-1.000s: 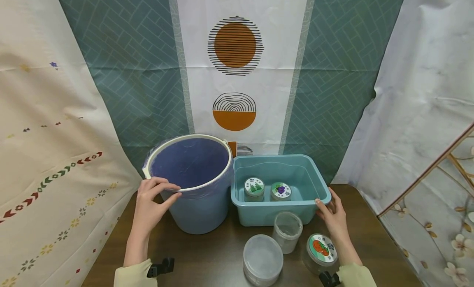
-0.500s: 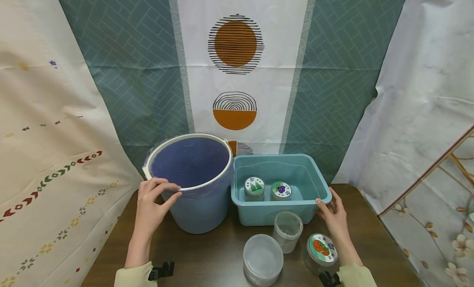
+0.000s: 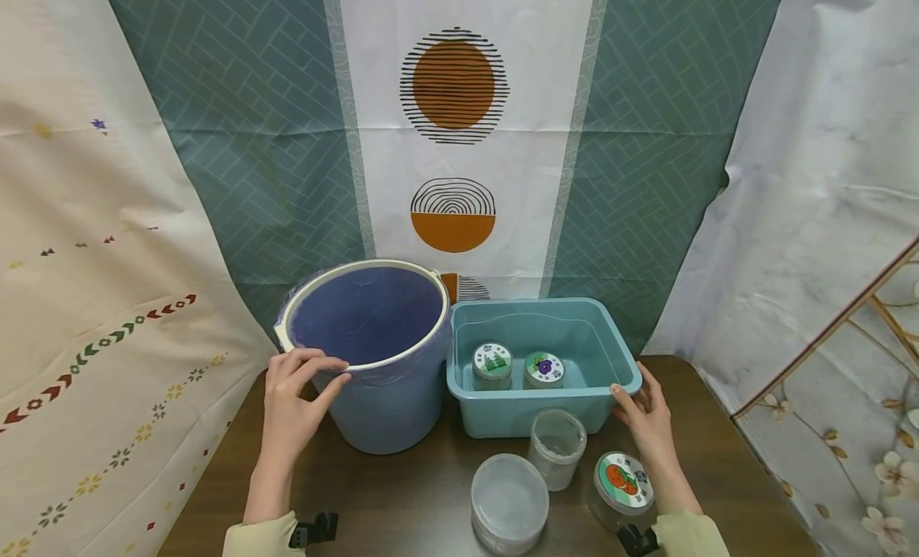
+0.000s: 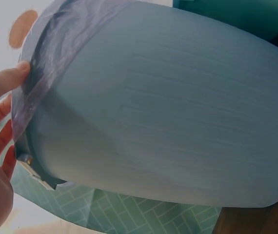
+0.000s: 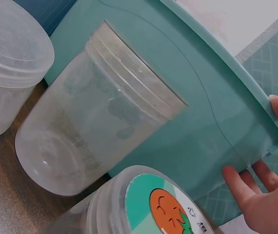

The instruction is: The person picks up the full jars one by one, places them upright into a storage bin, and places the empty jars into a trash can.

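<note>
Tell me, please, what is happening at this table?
A person's left hand grips the rim of a blue bucket, where a plastic bag folds over, and the right hand grips the near right corner of a teal basin beside it. Inside the basin stand a green-picture jar and a purple-picture jar. On the table in front stand a plain-lidded jar, a clear jar and an orange-picture jar.

Five jars [image 3: 510, 501], one bucket [image 3: 388, 413], one tub [image 3: 495, 417]

A round white-rimmed blue plastic bucket [image 3: 388, 420] is standing upright; a rectangular teal plastic tub [image 3: 495, 418] is sitting just beside it.
</note>
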{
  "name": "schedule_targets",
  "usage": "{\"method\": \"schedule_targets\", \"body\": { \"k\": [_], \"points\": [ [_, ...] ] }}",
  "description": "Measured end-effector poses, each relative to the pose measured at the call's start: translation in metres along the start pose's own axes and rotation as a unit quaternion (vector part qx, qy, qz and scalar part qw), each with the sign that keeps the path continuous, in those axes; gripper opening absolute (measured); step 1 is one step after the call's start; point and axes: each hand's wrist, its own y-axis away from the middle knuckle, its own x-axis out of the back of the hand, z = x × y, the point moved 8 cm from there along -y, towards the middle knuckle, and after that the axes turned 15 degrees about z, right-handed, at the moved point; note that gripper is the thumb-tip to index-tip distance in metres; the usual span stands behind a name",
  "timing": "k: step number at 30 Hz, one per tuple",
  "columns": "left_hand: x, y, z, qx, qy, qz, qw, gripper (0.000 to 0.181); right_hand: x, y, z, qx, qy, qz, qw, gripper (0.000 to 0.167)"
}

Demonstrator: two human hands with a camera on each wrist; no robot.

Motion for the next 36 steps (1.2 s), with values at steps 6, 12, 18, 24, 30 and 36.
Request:
{"method": "schedule_targets", "body": {
  "k": [6, 12, 18, 24, 30, 36],
  "points": [
    [0.000, -0.002, 0.003, -0.016, -0.005, -0.002, 0.9999, 0.025, 0.000, 0.000, -0.001, -0.003, -0.008, 0.007, 0.9999, 0.080],
    [-0.001, -0.002, 0.006, -0.028, -0.022, -0.023, 0.9991, 0.025, 0.001, -0.001, -0.001, 0.002, -0.013, 0.014, 0.9998, 0.077],
    [0.000, -0.003, 0.006, -0.037, -0.004, -0.016, 0.9992, 0.027, 0.001, 0.000, -0.001, 0.000, -0.014, 0.013, 0.9998, 0.078],
    [0.002, -0.004, 0.006, -0.057, 0.027, 0.013, 0.9979, 0.036, -0.001, 0.000, -0.001, 0.001, -0.011, 0.009, 0.9999, 0.080],
    [0.002, -0.002, 0.005, -0.054, 0.028, 0.017, 0.9980, 0.034, 0.006, 0.002, -0.004, 0.042, 0.012, 0.039, 0.9983, 0.077],
    [0.001, -0.002, 0.006, -0.053, 0.029, 0.014, 0.9980, 0.032, 0.033, 0.019, -0.014, 0.136, 0.076, 0.154, 0.9757, 0.065]
  ]
}}
